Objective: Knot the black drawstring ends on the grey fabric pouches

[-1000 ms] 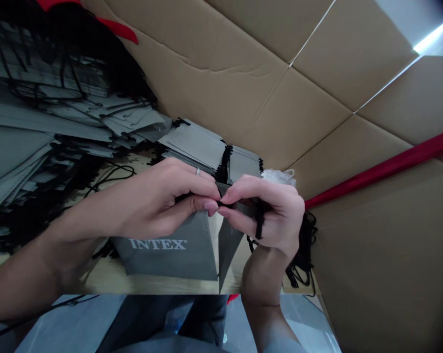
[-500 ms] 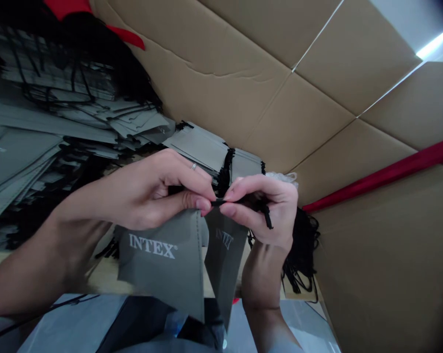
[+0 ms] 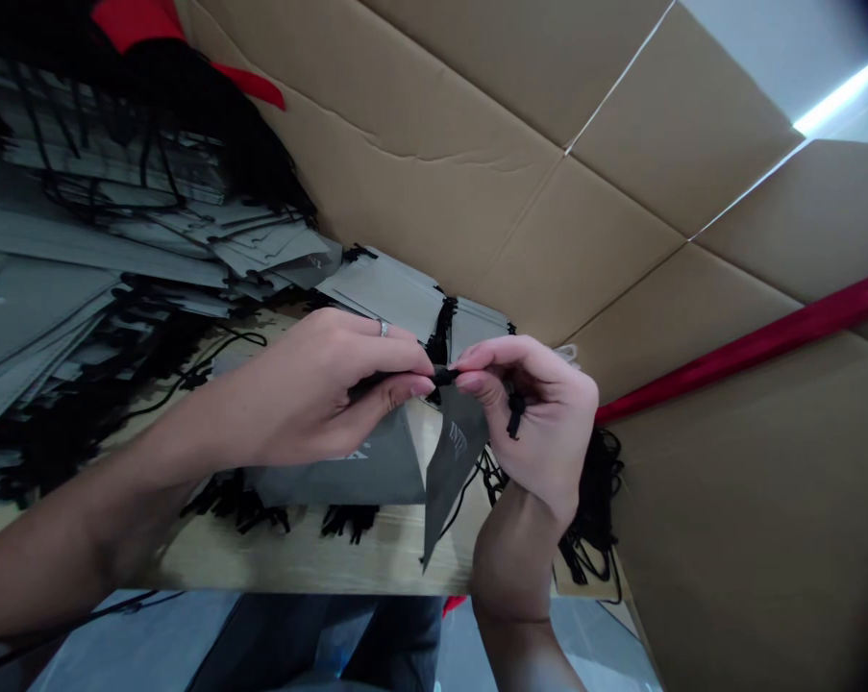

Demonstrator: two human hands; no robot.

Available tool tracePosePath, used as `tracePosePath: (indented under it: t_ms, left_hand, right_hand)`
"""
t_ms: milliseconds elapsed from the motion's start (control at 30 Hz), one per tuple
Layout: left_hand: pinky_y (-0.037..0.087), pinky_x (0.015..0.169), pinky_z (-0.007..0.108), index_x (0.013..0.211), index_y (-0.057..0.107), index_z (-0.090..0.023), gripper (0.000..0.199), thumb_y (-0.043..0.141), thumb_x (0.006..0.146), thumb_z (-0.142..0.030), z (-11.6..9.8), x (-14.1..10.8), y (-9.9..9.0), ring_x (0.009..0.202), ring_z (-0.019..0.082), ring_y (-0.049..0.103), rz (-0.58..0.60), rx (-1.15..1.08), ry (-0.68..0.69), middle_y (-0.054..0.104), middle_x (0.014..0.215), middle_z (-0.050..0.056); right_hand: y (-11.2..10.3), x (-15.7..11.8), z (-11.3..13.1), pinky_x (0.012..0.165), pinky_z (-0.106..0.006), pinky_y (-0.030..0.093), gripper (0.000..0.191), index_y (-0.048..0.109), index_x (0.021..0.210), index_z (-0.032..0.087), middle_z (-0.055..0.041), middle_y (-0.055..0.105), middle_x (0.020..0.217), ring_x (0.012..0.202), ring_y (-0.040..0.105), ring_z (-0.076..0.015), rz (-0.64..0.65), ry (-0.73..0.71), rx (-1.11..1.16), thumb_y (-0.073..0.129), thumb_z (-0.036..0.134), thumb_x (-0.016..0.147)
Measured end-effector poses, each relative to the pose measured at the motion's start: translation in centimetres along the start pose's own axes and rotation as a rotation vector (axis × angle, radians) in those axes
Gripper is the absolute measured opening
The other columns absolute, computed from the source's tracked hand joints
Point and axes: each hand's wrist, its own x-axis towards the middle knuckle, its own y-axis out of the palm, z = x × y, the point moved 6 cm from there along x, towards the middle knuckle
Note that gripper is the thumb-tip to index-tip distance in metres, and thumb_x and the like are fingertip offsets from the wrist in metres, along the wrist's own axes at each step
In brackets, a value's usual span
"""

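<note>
In the middle of the head view, my left hand point(image 3: 333, 384) and my right hand point(image 3: 534, 413) come close together, fingertips pinching a short stretch of black cord point(image 3: 444, 376). A knotted end of black cord hangs in front of my right palm. Below my fingertips dangles a narrow, turned grey pouch point(image 3: 452, 461) with pale lettering. Under my left hand is another grey pouch point(image 3: 383, 471), its print mostly covered by that hand. Whether it hangs or rests on the table cannot be made out.
Heaped grey pouches with black cords point(image 3: 51, 288) fill the left. Two neat stacks point(image 3: 390, 284) stand behind my hands, against a cardboard wall point(image 3: 434, 115). Black cords point(image 3: 599, 500) bunch at the right, below a red strap point(image 3: 751, 351). The wooden table's front edge point(image 3: 318, 567) runs nearby.
Both hands have moved slightly up and right with the cord. The pouch under my left hand has swung up and flattened, its lettering now mostly covered. The narrow pouch has risen.
</note>
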Motion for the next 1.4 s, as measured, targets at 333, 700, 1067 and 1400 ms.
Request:
tracePosePath:
  t_ms: [333, 700, 1067, 1400]
  left_hand:
    - [0.037, 0.058, 0.027, 0.092, 0.070, -0.019, 0.027, 0.056, 0.109, -0.003, -0.4, -0.2, 0.3, 0.061, 0.010, 0.048, -0.063, -0.017, 0.056, 0.062, 0.076, -0.003]
    - [0.033, 0.063, 0.035, 0.099, 0.068, -0.023, 0.024, 0.054, 0.117, -0.016, 0.8, -1.1, 1.5, 0.063, 0.014, 0.050, -0.039, 0.151, -0.023, 0.061, 0.076, -0.004]
    - [0.039, 0.061, 0.027, 0.092, 0.067, -0.020, 0.030, 0.050, 0.110, -0.004, -0.5, -0.3, -0.3, 0.063, 0.011, 0.055, 0.039, 0.002, -0.014, 0.066, 0.075, -0.003]
    - [0.044, 0.064, 0.028, 0.103, 0.073, -0.017, 0.022, 0.054, 0.114, -0.012, -0.1, -0.1, 0.4, 0.070, 0.013, 0.064, 0.020, 0.081, -0.045, 0.074, 0.085, 0.000]
  right_hand:
    - [0.1, -0.3, -0.5, 0.068, -0.023, 0.057, 0.019, 0.075, 0.094, 0.023, 0.0022, 0.078, 0.086, 0.078, 0.073, -0.0130, -0.003, -0.015, -0.046, 0.075, 0.007, 0.104]
    - [0.8, -0.1, -0.3, 0.067, -0.027, 0.048, 0.021, 0.075, 0.092, 0.022, 0.0032, 0.076, 0.085, 0.074, 0.065, -0.0108, 0.072, -0.067, -0.081, 0.079, 0.019, 0.112]
    - [0.9, -0.1, -1.0, 0.064, -0.028, 0.049, 0.010, 0.079, 0.102, 0.024, 0.0033, 0.077, 0.088, 0.074, 0.065, -0.0119, 0.103, -0.028, 0.029, 0.087, 0.021, 0.107]
    - [1.1, -0.2, -0.2, 0.068, -0.029, 0.058, 0.013, 0.084, 0.110, 0.025, 0.0004, 0.084, 0.097, 0.076, 0.073, -0.0136, 0.135, -0.087, -0.059, 0.092, 0.017, 0.104]
